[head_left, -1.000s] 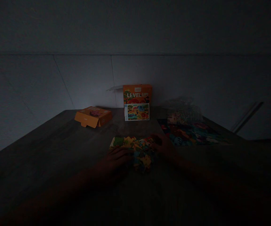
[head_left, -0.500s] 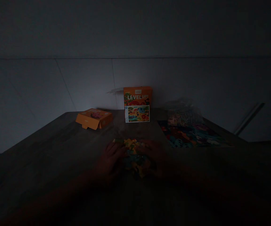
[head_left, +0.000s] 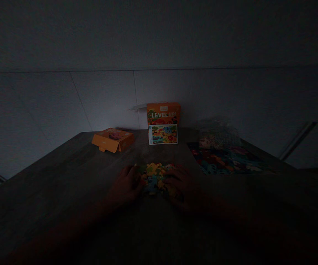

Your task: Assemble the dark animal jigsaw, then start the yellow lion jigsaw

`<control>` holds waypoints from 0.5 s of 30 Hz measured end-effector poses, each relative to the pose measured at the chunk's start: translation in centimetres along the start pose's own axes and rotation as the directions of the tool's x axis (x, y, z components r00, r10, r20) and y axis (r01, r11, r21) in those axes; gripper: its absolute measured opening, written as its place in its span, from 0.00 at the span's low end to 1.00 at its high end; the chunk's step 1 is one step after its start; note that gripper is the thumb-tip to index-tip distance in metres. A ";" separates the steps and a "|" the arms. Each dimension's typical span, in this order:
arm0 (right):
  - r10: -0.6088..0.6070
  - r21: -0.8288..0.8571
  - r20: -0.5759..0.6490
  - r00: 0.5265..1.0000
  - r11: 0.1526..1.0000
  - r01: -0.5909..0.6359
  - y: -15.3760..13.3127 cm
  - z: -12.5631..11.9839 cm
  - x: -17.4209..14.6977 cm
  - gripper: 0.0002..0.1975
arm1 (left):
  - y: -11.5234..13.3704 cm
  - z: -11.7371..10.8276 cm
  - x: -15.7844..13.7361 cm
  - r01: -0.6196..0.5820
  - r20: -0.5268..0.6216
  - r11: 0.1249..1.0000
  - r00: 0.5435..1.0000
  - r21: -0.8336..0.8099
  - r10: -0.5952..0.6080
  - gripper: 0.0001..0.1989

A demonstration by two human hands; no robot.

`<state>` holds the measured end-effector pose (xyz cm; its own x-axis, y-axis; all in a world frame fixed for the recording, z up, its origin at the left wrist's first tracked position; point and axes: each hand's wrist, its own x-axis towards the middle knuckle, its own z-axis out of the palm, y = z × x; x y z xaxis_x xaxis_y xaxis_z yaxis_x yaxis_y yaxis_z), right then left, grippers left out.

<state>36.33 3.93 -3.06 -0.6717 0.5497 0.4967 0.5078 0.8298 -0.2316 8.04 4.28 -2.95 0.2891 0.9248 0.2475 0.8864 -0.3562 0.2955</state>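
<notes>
A loose heap of jigsaw puzzle pieces [head_left: 152, 180], yellow, blue and green, lies on the table between my two hands. My left hand [head_left: 126, 186] is cupped against the heap's left side, its fingers bent but not closed. On the opposite side, my right hand [head_left: 182, 187] rests with fingers spread over the right part of the pieces. Some pieces are hidden beneath the fingers. The scene is very dark, so fine detail at the fingertips is hard to make out.
Behind the heap stands an orange box [head_left: 163, 111] marked "LEVEL UP!", with a picture card [head_left: 163, 134] leaning on it. An opened orange box [head_left: 113, 139] lies to the left. On the right, a clear plastic bag [head_left: 218, 134] sits on a colourful printed sheet [head_left: 230, 160].
My left hand has drawn its fingers in and slid slightly left. More of the heap shows between my hands, and its near pieces have been pushed together. The view has shifted a little.
</notes>
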 end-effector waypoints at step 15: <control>0.208 -0.118 0.005 0.978 0.971 -0.206 1.7 1.0 1.2 0.19 | -0.8 -0.3 1.0 0.098 -0.008 0.957 0.995 -0.275 -0.104 0.23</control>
<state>35.84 6.06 -3.73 -0.5543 0.7106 0.4334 0.6952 0.6816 -0.2284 7.50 5.41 -2.63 0.1925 0.9557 0.2224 0.7769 -0.2869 0.5604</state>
